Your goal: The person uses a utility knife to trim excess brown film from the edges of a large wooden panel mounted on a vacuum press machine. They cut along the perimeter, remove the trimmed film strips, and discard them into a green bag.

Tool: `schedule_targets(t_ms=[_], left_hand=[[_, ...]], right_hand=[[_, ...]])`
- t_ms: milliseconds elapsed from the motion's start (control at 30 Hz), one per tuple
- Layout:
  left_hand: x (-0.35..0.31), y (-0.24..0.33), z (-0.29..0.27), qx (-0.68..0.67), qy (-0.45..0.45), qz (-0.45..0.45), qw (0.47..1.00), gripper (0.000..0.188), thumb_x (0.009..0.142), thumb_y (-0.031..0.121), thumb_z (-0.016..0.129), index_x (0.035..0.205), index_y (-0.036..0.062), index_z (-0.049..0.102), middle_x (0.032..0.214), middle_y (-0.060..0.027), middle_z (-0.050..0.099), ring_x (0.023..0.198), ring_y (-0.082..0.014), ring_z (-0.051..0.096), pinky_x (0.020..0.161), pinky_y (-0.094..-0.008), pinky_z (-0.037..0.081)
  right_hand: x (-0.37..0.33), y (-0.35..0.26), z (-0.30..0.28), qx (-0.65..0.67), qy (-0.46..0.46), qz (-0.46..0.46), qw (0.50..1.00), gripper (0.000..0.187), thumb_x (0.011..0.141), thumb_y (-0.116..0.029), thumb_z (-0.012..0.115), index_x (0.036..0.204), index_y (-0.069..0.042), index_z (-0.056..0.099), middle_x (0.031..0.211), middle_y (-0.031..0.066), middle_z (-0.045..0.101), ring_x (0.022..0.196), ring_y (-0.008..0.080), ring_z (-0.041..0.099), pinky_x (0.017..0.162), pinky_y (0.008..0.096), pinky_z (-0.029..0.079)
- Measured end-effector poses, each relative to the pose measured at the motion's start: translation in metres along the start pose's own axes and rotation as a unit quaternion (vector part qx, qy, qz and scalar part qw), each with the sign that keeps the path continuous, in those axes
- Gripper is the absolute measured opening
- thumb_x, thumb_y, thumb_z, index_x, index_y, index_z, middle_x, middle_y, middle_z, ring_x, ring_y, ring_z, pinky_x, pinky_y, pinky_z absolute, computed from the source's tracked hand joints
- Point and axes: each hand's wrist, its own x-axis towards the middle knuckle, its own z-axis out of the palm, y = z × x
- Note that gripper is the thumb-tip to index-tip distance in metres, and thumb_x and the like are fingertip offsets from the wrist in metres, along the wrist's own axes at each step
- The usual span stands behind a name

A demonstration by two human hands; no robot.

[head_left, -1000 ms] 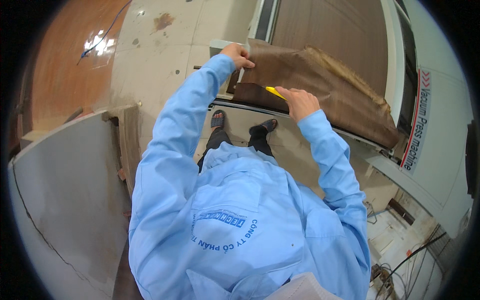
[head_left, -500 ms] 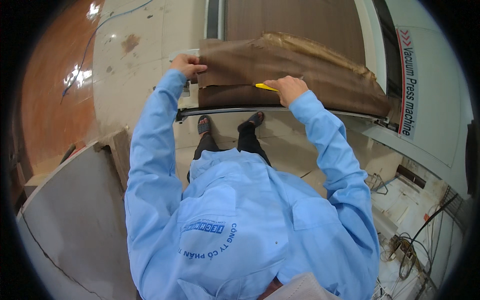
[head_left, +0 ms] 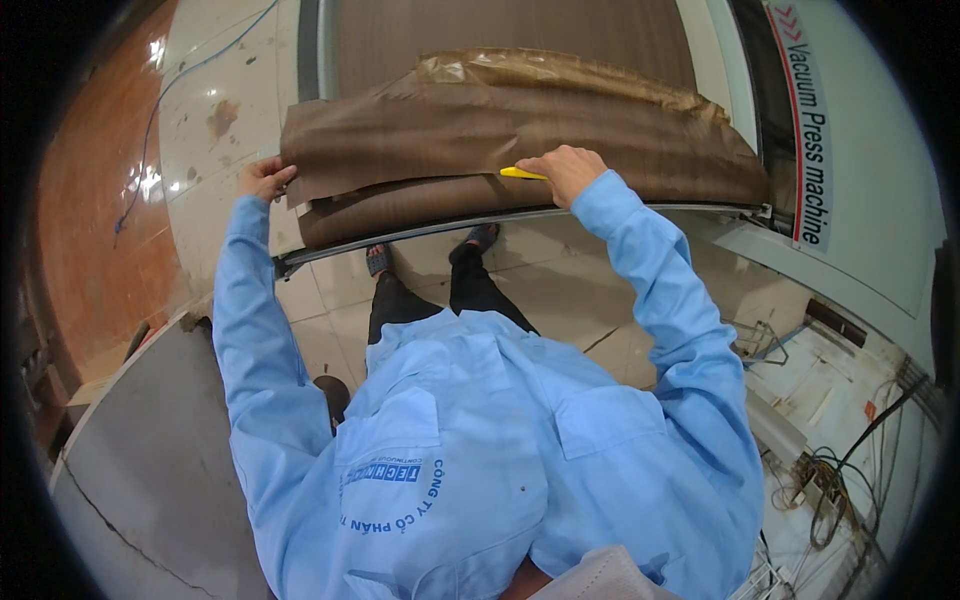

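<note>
My right hand (head_left: 570,172) grips a yellow utility knife (head_left: 520,173), its tip at a slit in a brown wood-grain film (head_left: 400,140). The slit runs from the film's left edge to the knife. At that left edge, my left hand (head_left: 265,180) pinches the film between thumb and fingers. Below the slit, more brown film (head_left: 400,208) lies rounded along a metal bar (head_left: 430,228). A crumpled, shiny golden-brown fold (head_left: 560,72) crosses the far side of the film. My right fingers hide most of the knife's handle.
A white-framed machine bed (head_left: 720,70) with a brown surface extends away from me. The grey machine cabinet (head_left: 870,150) stands at right. A grey curved panel (head_left: 170,440) is at lower left, tangled cables (head_left: 825,490) at lower right. A blue hose (head_left: 150,150) crosses the tiled floor.
The knife and my right hand have moved rightward along the film, and the slit is longer. My left hand still pinches the left edge. The whole view has shifted.
</note>
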Motion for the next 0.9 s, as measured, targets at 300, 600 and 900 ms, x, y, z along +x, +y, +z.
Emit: schedule_targets(t_ms=[300, 600, 900], left_hand=[[-0.002, -0.01, -0.008, 0.071, 0.095, -0.008, 0.993, 0.018, 0.083, 0.02, 0.077, 0.088, 0.0034, 0.071, 0.074, 0.0005, 0.065, 0.065, -0.0084, 0.057, 0.06, -0.0245, 0.045], [-0.001, -0.023, -0.015, 0.092, 0.112, -0.052, 0.988, 0.021, 0.086, 0.025, 0.075, 0.091, 0.0051, 0.072, 0.078, 0.0009, 0.068, 0.067, -0.0083, 0.058, 0.06, -0.0262, 0.043], [0.021, -0.058, -0.028, 0.083, 0.153, -0.092, 0.981, 0.022, 0.083, 0.03, 0.077, 0.092, 0.0102, 0.072, 0.078, 0.0028, 0.067, 0.062, -0.0077, 0.058, 0.05, -0.0228, 0.036]], right_hand=[[-0.032, 0.103, 0.025, 0.014, 0.006, 0.002, 1.0, 0.048, 0.087, -0.008, 0.062, 0.13, -0.029, 0.061, 0.098, 0.0125, 0.07, 0.09, 0.0344, 0.066, 0.081, 0.0458, 0.054], [-0.061, 0.167, 0.021, -0.01, -0.041, 0.071, 0.997, 0.053, 0.085, -0.005, 0.062, 0.13, -0.033, 0.061, 0.098, 0.0104, 0.071, 0.089, 0.0335, 0.066, 0.079, 0.046, 0.055], [-0.092, 0.238, 0.029, -0.021, -0.046, 0.107, 0.993, 0.058, 0.081, -0.001, 0.063, 0.129, -0.034, 0.062, 0.097, 0.0102, 0.071, 0.089, 0.0329, 0.067, 0.081, 0.0448, 0.055]])
